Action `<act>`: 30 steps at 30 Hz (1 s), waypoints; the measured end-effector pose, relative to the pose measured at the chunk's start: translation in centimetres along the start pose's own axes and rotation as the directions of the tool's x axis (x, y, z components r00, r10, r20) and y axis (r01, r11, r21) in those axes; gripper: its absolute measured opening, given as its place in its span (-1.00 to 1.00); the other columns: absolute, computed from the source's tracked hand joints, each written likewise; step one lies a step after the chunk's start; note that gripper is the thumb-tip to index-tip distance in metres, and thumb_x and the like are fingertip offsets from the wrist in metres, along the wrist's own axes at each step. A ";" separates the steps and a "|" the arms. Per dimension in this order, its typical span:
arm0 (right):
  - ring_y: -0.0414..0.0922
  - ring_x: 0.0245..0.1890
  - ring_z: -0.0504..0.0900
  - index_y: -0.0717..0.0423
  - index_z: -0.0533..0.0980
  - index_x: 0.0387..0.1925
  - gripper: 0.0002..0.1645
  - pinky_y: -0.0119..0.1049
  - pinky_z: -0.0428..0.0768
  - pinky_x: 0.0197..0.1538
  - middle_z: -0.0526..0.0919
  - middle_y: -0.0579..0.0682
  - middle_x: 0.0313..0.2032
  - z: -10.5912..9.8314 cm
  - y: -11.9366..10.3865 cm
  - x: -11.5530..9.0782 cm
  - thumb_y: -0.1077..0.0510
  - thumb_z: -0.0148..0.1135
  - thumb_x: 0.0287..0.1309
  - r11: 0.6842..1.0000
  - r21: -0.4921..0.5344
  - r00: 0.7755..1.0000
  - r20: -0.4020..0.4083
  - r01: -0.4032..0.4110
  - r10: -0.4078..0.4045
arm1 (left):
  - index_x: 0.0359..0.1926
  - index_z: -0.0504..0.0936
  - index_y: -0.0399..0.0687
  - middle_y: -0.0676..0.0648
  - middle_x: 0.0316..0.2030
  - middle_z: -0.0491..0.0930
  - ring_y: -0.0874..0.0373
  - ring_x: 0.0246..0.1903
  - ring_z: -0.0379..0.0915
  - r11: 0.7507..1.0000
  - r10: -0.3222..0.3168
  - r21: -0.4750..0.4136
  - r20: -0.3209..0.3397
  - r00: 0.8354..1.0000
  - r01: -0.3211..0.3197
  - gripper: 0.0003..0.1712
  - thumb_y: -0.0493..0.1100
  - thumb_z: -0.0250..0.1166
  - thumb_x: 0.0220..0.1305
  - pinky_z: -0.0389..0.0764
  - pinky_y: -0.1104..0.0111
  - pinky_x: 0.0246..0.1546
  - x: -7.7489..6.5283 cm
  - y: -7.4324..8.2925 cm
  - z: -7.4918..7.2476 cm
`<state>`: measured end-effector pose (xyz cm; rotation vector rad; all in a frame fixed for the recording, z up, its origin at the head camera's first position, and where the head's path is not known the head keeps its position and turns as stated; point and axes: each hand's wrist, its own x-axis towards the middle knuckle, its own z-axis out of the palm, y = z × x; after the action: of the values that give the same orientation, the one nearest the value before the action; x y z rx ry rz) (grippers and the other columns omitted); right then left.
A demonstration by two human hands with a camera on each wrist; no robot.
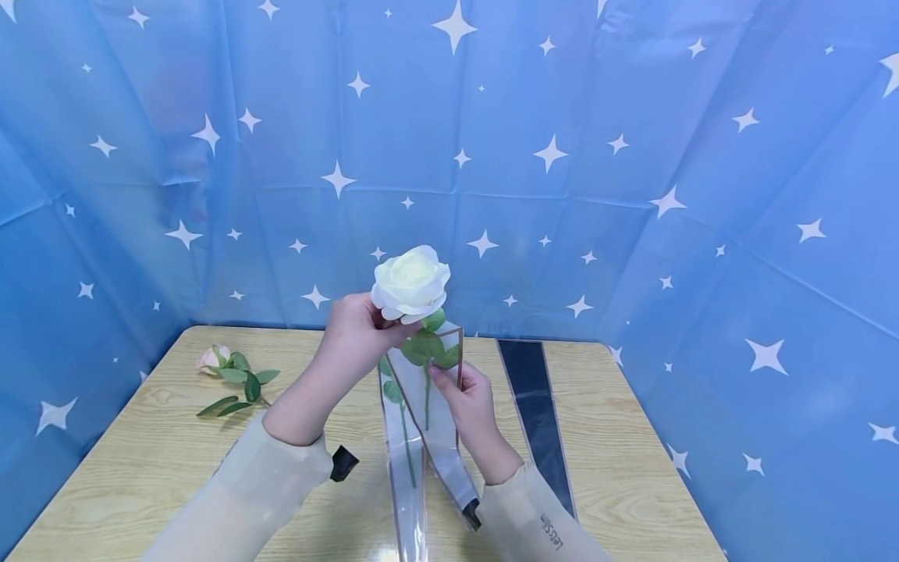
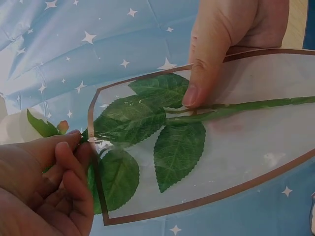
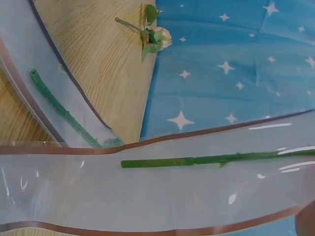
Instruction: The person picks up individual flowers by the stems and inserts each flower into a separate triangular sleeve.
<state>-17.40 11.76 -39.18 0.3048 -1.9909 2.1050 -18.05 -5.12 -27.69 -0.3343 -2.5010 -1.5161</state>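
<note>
A white artificial rose [image 1: 410,282] stands with its bloom above the open end of a clear flower sleeve [image 2: 246,162] edged in brown. My left hand [image 1: 361,320] pinches the stem just under the bloom. Leaves [image 2: 179,147] and the green stem [image 3: 206,160] lie inside the sleeve, the stem's cut end well above the sleeve's bottom. My right hand [image 1: 474,402] pinches the sleeve and stem below the leaves, its thumb in front and the other fingers mostly hidden behind. In the left wrist view, the bloom is mostly hidden behind my left hand [image 2: 44,182].
A second sleeve [image 1: 410,519] with a green stem [image 3: 61,113] inside lies on the wooden table [image 1: 618,453]. A pale pink rose [image 1: 214,359] lies at the left. To the right is a dark strip edged in brown [image 1: 537,414]. Blue star-printed cloth [image 1: 597,94] hangs around the table.
</note>
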 end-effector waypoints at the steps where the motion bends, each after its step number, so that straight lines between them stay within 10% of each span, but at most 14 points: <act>1: -0.34 -0.42 0.50 0.51 0.54 -0.20 -0.79 -0.46 0.50 -0.31 0.63 -0.26 -0.46 0.0 0.3 0.1 0.39 0.19 0.16 1.000 0.004 1.000 -0.003 -0.005 0.005 | -0.25 0.67 -0.08 -0.05 -0.49 0.66 0.16 -0.50 0.56 1.000 -0.005 0.001 0.002 1.000 0.005 -0.78 -0.17 0.45 0.04 0.62 0.35 -0.43 0.0 0.0 0.0; 20: -0.27 -0.40 0.51 0.36 0.59 -0.22 -0.76 -0.38 0.52 -0.29 0.65 -0.16 -0.43 -0.4 2.0 0.3 0.23 0.26 0.17 1.000 0.011 1.000 0.012 0.013 -0.013 | -0.49 0.60 -0.17 0.00 -0.69 0.42 0.15 -0.61 0.30 1.000 0.002 -0.012 0.023 1.000 -0.002 -0.84 -0.21 0.43 0.04 0.42 0.38 -0.57 0.0 -0.3 0.5; 30: -0.30 -0.46 0.46 0.38 0.58 -0.23 -0.77 -0.44 0.47 -0.34 0.64 -0.17 -0.48 -0.5 2.0 0.3 0.25 0.27 0.15 1.000 0.003 1.000 0.004 -0.011 0.011 | -0.26 0.70 -0.13 -0.10 -0.46 0.65 0.10 -0.46 0.48 0.994 -0.039 -0.101 -0.005 0.999 0.038 -0.79 -0.24 0.45 0.01 0.58 0.36 -0.40 0.1 -0.7 0.2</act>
<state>-18.32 12.12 -41.00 0.3003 -1.9958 2.1162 -18.33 -5.19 -28.33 -0.2970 -2.4449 -1.6591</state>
